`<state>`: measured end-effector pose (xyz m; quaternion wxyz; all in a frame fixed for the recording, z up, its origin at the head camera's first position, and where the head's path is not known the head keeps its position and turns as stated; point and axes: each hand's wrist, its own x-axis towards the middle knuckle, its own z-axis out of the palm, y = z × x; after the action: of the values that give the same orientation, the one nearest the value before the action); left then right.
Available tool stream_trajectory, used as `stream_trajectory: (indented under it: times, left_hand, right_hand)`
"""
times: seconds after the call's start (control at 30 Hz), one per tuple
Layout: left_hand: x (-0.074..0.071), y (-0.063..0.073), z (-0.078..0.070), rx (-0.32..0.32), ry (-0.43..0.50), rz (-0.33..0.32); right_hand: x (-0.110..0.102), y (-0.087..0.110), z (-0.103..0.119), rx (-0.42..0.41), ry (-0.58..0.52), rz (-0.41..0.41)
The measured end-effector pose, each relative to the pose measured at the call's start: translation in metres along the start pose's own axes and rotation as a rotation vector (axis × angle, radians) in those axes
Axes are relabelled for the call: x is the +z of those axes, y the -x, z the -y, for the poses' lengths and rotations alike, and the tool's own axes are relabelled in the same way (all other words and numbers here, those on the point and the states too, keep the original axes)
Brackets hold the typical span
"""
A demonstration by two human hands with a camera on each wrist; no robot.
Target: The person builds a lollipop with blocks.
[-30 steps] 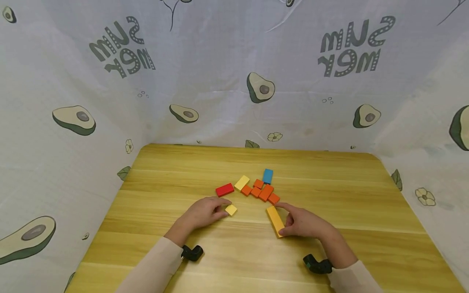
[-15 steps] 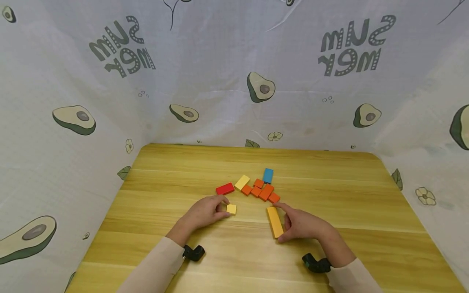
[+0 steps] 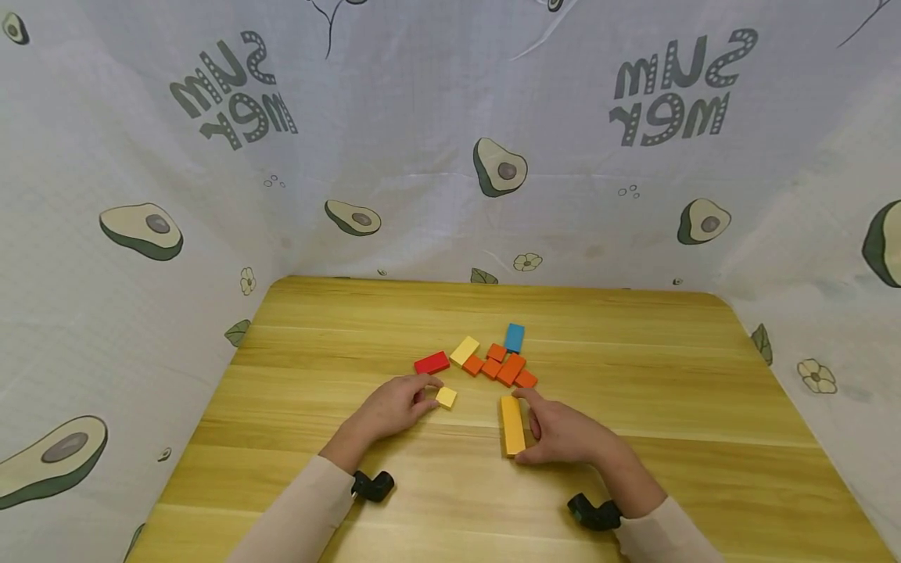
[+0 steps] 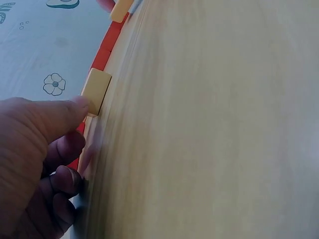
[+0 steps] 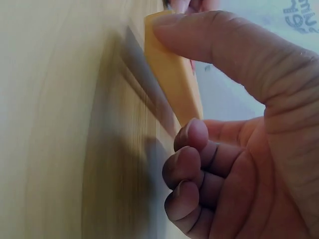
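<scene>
In the head view my left hand [image 3: 396, 407] pinches a small yellow block [image 3: 446, 398] between thumb and forefinger. The left wrist view shows the thumb against that block [image 4: 98, 89], the other fingers curled below. My right hand [image 3: 568, 432] grips a long orange-yellow block [image 3: 513, 427] near its two ends, thumb at the near end and forefinger at the far end. From the right wrist, this long block [image 5: 174, 74] looks raised off the wood, with a shadow beside it. A gap of bare wood separates the two held blocks.
Beyond the hands lie a red block [image 3: 432, 363], a pale yellow block [image 3: 464, 351], a blue block [image 3: 515, 338] and several orange blocks, one a larger orange block [image 3: 511, 370]. They lie on a wooden table [image 3: 633, 352], with a printed curtain [image 3: 422, 156] around its far sides.
My right hand has moved left with the long block, which now points more nearly straight away from me. The small yellow block has turned slightly in my left hand, which has hardly moved.
</scene>
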<state>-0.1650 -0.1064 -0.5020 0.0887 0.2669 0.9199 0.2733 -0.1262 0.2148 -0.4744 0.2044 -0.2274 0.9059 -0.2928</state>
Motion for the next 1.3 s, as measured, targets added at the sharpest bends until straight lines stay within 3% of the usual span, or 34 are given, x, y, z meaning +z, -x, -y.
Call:
stream_trajectory:
  times: [0.2,0.37,0.9,1.3]
  left_hand:
    - [0.006,-0.003,-0.004,-0.093,0.057,-0.04]
    - [0.01,-0.006,-0.01,-0.139,0.009,-0.067]
    - [0.013,-0.003,-0.009,-0.118,-0.009,-0.117]
    - [0.014,-0.003,-0.006,-0.11,0.025,-0.108]
  right_hand:
    - [0.011,-0.009,0.014,-0.012,-0.005,-0.008]
    - [0.022,-0.014,0.025,-0.01,0.014,-0.021]
    - [0.04,-0.02,0.038,-0.064,0.193,-0.06]
    - [0.039,-0.02,0.028,-0.03,0.018,-0.052]
